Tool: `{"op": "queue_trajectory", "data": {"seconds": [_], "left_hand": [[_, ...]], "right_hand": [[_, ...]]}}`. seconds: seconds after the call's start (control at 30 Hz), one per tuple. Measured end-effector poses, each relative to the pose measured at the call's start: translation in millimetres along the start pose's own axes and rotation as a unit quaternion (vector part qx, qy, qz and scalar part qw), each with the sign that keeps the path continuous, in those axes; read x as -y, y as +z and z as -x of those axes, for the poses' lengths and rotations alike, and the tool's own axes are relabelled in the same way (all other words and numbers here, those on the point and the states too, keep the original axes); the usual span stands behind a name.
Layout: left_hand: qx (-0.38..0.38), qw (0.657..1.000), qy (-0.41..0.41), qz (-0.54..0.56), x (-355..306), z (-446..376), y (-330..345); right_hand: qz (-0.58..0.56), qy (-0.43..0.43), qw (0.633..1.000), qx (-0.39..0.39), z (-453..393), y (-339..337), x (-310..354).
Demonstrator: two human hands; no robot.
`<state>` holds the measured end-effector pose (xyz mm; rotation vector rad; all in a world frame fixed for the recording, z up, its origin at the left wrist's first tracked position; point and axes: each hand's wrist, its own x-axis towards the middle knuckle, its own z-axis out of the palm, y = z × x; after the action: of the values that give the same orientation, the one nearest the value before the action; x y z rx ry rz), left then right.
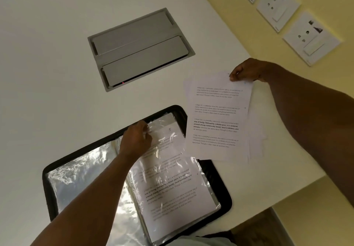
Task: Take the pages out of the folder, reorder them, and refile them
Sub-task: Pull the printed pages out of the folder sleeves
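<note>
A black zip folder (48, 186) lies open on the white table, its clear plastic sleeves spread to both sides. The right-hand sleeve (172, 184) holds a printed page marked 5 near its top. My left hand (137, 138) pinches the top edge of that sleeve near the folder's spine. To the right of the folder, my right hand (244, 71) grips the top edge of a printed page (216, 119). This page sits over a loose stack of other pages (255, 144) on the table.
A grey recessed cable box (139, 48) with two closed lids sits in the table beyond the folder. White wall sockets (277, 6) line the yellow wall at the right. The table's right edge (298, 190) runs close to the page stack.
</note>
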<state>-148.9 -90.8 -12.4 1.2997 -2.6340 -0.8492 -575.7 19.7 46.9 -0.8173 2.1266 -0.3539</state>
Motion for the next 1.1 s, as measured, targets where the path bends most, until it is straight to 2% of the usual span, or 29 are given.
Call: {"op": "queue_trajectory", "data": {"seconds": [0.13,0.27,0.33,0.4,0.47,0.53,0.6,0.67,0.77,0.83,0.93,1.03,1.1], "left_hand": [[-0.015,0.998,0.007,0.059,-7.9,4.1,-4.6],[-0.039,0.991,0.002,0.129,-14.0,12.9,-10.5],[-0.064,0.985,-0.014,0.162,-14.3,19.6,-13.7],[-0.09,0.975,-0.042,0.199,-12.8,26.5,-16.8],[-0.118,0.96,-0.073,0.242,-11.1,32.0,-21.3],[-0.145,0.942,-0.112,0.282,-7.9,36.9,-27.4],[-0.161,0.92,-0.156,0.322,-2.2,41.7,-35.7],[-0.168,0.896,-0.188,0.365,8.3,46.5,-43.4],[-0.184,0.849,-0.232,0.437,22.3,60.7,-59.5],[-0.199,0.817,-0.256,0.476,31.1,73.6,-73.9],[-0.21,0.793,-0.288,0.494,55.1,92.4,-90.2],[-0.172,0.773,-0.348,0.501,80.4,119.2,-100.5],[-0.114,0.765,-0.386,0.503,89.2,145.0,-107.6]], "right_hand": [[-0.027,0.007,0.998,-0.056,-9.5,11.5,-8.7],[-0.033,-0.01,0.967,-0.25,3.1,28.2,3.4],[-0.046,-0.04,0.955,-0.292,22.8,50.8,20.4],[-0.054,-0.088,0.965,-0.24,45.7,85.0,37.7],[-0.086,-0.132,0.981,-0.11,75.3,126.8,52.5],[-0.102,-0.174,0.979,0.014,108.6,170.4,63.2],[-0.09,-0.185,0.973,0.103,140.4,210.9,70.9],[-0.032,-0.182,0.973,0.14,163.8,241.3,77.0],[0.003,-0.211,0.968,0.137,175.8,267.4,89.0],[-0.047,-0.199,0.961,0.187,184.7,275.2,107.7],[-0.135,-0.16,0.936,0.284,204.1,290.6,144.5],[-0.165,-0.132,0.912,0.351,217.6,314.8,185.0],[-0.199,-0.093,0.878,0.425,222.4,336.7,208.6]]}}
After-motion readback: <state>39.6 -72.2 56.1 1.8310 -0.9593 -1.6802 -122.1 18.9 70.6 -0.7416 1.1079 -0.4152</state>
